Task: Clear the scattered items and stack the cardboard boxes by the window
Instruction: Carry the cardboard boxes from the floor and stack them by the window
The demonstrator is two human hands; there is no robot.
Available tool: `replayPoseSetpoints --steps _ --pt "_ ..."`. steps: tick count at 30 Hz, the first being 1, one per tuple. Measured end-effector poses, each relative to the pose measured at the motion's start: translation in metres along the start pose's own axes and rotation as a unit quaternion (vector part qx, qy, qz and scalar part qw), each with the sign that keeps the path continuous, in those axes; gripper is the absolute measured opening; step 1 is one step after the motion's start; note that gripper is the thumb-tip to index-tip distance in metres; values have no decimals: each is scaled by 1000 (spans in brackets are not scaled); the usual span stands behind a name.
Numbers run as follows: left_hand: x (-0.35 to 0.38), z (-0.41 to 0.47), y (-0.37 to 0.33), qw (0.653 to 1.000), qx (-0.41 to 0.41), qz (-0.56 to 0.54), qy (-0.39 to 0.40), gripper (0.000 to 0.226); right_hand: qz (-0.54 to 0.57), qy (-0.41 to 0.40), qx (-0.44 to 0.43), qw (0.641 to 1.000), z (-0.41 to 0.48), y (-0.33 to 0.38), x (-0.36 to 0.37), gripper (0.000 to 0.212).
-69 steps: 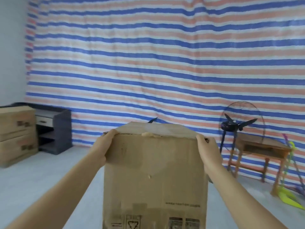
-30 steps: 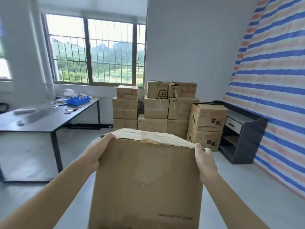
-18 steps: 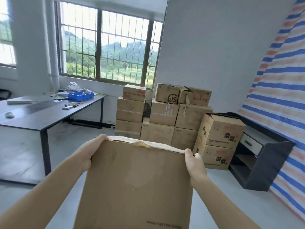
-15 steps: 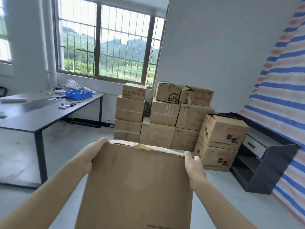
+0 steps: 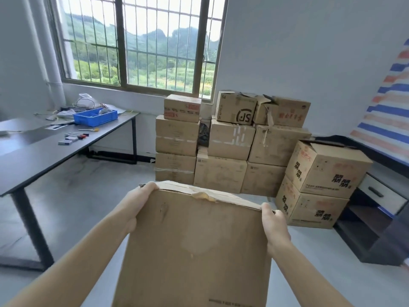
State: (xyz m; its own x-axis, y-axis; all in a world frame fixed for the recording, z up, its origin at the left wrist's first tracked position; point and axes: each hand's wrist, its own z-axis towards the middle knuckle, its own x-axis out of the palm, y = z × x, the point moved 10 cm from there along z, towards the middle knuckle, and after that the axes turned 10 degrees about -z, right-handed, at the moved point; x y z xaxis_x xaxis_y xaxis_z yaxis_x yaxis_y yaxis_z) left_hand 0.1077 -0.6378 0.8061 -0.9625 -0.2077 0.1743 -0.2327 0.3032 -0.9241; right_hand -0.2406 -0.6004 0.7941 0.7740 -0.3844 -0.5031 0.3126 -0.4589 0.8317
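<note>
The cardboard box point(image 5: 194, 247) is held in the air in front of the person. The left hand point(image 5: 138, 202) grips its top left corner and the right hand point(image 5: 274, 224) grips its top right corner. Beyond it, the stacked boxes point(image 5: 225, 149) stand below the window point(image 5: 141, 41). A table point(image 5: 44, 149) is at the left.

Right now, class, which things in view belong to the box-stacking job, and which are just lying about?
Belongs to the job: carried box, gripped at its top corners by the left hand and right hand; stacked boxes by the window.
Just lying about: blue bin and markers on the black table; dark cabinet; striped tarp.
</note>
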Motion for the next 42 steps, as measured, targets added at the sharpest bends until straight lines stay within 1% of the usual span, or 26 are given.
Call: replayPoseSetpoints --steps 3,6,9,12,15,21,26,29,32,35,37,40,42 --pt "24 60 -21 1000 4 10 -14 24 8 10 -13 1000 66 33 21 50" --pt "41 115 -47 999 11 13 -40 22 15 14 -22 1000 128 73 45 45" --pt "46 164 -80 998 36 1 -61 22 33 31 -49 998 184 121 79 44" --pt "40 206 -113 994 63 -19 -89 19 34 49 -77 995 225 167 114 44" --pt "31 254 -145 989 86 -44 -112 16 33 60 -102 992 262 218 148 38" --pt "-13 365 -187 981 93 -92 -146 16 15 74 -172 982 330 324 244 29" --pt "-52 473 -232 974 86 -126 -168 16 10 89 -189 978 383 406 333 30" --pt "-60 534 -270 976 95 -116 -160 23 32 83 -179 980 416 443 368 28" --pt "-56 578 -299 977 104 -104 -155 22 27 59 -172 983 448 468 390 27" --pt "-52 618 -327 977 115 -114 -140 21 34 48 -187 981 480 500 412 28" --pt "-50 642 -346 974 126 -128 -139 20 65 54 -191 978 505 522 428 26" --pt "-40 677 -382 969 157 -131 -141 25 111 67 -189 973 540 556 445 26" --pt "-30 701 -407 965 178 -131 -142 17 125 71 -198 970 566 583 453 27"
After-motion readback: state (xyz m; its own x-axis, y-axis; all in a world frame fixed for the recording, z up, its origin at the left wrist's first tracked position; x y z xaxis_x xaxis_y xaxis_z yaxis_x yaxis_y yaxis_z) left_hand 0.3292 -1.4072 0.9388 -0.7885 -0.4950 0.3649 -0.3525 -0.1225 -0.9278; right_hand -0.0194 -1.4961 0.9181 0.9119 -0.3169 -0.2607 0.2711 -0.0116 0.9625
